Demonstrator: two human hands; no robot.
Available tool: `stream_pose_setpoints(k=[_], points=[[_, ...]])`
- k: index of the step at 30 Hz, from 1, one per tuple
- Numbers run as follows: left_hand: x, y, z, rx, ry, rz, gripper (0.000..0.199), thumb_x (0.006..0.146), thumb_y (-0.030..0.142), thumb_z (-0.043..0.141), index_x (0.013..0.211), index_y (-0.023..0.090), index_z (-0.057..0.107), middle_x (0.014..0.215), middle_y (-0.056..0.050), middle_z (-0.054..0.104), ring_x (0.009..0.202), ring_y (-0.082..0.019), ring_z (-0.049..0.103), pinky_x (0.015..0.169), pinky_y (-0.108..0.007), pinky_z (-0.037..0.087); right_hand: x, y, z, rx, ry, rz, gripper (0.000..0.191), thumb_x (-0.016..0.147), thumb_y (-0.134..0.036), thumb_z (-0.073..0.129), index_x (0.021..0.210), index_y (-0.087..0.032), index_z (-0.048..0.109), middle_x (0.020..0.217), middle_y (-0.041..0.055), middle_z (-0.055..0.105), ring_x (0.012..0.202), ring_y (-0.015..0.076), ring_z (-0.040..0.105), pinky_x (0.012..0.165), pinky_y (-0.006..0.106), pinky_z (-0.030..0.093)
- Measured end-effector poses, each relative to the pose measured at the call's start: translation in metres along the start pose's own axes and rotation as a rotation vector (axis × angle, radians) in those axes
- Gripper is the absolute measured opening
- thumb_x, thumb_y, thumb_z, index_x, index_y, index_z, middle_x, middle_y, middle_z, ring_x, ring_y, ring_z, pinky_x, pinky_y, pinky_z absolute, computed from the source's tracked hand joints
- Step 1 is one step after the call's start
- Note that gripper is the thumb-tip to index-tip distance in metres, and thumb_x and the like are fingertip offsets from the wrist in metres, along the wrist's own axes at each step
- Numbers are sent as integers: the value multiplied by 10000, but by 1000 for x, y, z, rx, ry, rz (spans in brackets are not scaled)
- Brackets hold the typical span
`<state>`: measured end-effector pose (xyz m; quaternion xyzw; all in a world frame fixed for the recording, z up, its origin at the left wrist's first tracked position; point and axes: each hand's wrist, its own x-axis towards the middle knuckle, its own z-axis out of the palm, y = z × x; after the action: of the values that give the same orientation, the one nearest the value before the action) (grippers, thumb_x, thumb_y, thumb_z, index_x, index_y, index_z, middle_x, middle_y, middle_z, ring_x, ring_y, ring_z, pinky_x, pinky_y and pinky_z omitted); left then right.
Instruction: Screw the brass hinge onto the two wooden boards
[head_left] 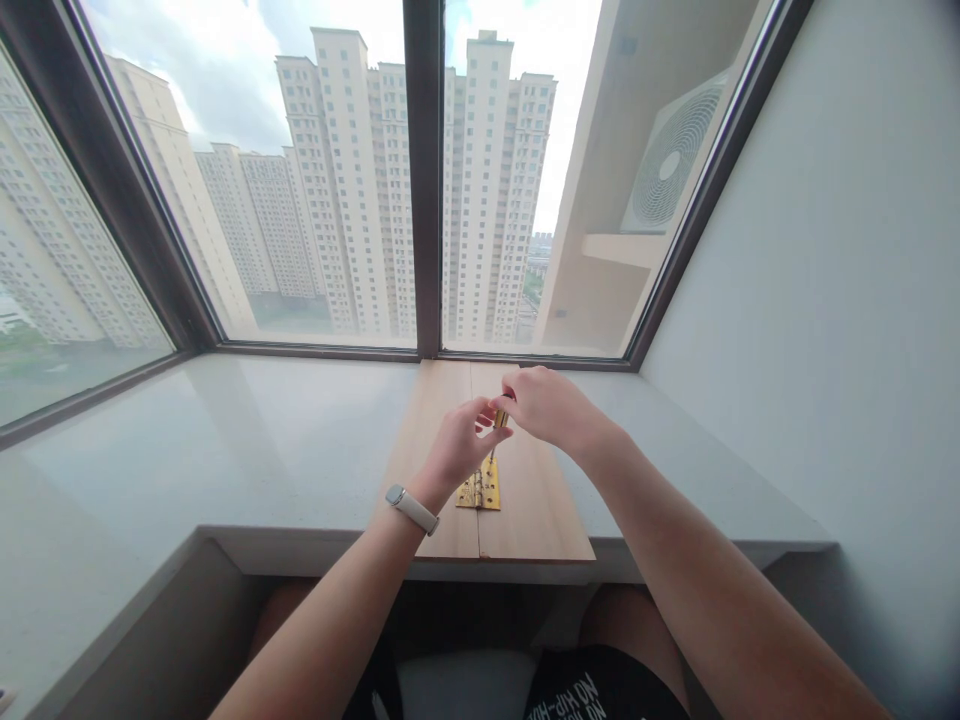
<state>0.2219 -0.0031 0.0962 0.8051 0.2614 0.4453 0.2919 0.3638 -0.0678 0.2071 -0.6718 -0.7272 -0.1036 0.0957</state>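
Observation:
A gold-coloured hinge [480,488] lies across the seam between two light wooden boards [525,530]. Over its upper right part stands a screwdriver [500,418], tilted slightly, its thin shaft reaching down to the hinge plate. My right hand [547,402] is closed around the top of the handle from above. Lower on the same handle, the thumb and fingers of my left hand [466,440] pinch it from the left. The tip's exact contact with a screw is too small to make out.
The boards rest on a white windowsill counter [300,450] and reach its front edge. Dark window frames [427,200] rise behind, with tall buildings outside. A white wall [840,250] stands on the right. My legs are under the counter.

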Motion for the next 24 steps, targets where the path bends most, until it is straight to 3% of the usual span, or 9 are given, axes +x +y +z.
stream_pose_setpoints(k=[7, 9, 13, 17, 24], points=[[5, 3, 4, 2, 20, 2, 79, 869, 263, 729, 918, 209, 702, 841, -24, 748, 772, -181, 703, 710, -305, 581, 0, -4, 3, -96, 23, 100, 437, 994, -502, 483, 821, -182, 725, 833, 121, 713, 807, 249, 669, 688, 315, 415], [5, -1, 4, -27, 16, -6, 78, 886, 266, 708, 938, 208, 714, 840, -23, 754, 778, -182, 709, 725, -307, 582, -1, -3, 4, -53, 38, 93, 397, 984, -504, 511, 881, -184, 723, 891, 118, 720, 830, 243, 666, 704, 312, 419], [4, -9, 3, -91, -17, -17, 119, 913, 266, 669, 996, 207, 730, 886, -35, 768, 837, -194, 721, 763, -319, 595, -2, 3, 5, 146, 26, -71, 157, 951, -269, 575, 1023, -221, 707, 1048, 61, 727, 954, 202, 648, 774, 267, 419], [3, -9, 3, -156, -78, -7, 169, 937, 272, 628, 1049, 214, 740, 957, -46, 774, 906, -206, 724, 812, -337, 609, 0, 8, 6, 188, -14, -127, 195, 922, -124, 538, 949, -202, 715, 1011, 60, 724, 927, 180, 638, 796, 252, 412], [0, -3, 0, -72, -36, -15, 194, 883, 301, 709, 1057, 216, 714, 998, -61, 760, 937, -222, 712, 809, -362, 606, -2, 6, 4, 78, 15, -16, 167, 950, -291, 590, 861, -190, 688, 932, 83, 719, 863, 195, 651, 708, 273, 396]])
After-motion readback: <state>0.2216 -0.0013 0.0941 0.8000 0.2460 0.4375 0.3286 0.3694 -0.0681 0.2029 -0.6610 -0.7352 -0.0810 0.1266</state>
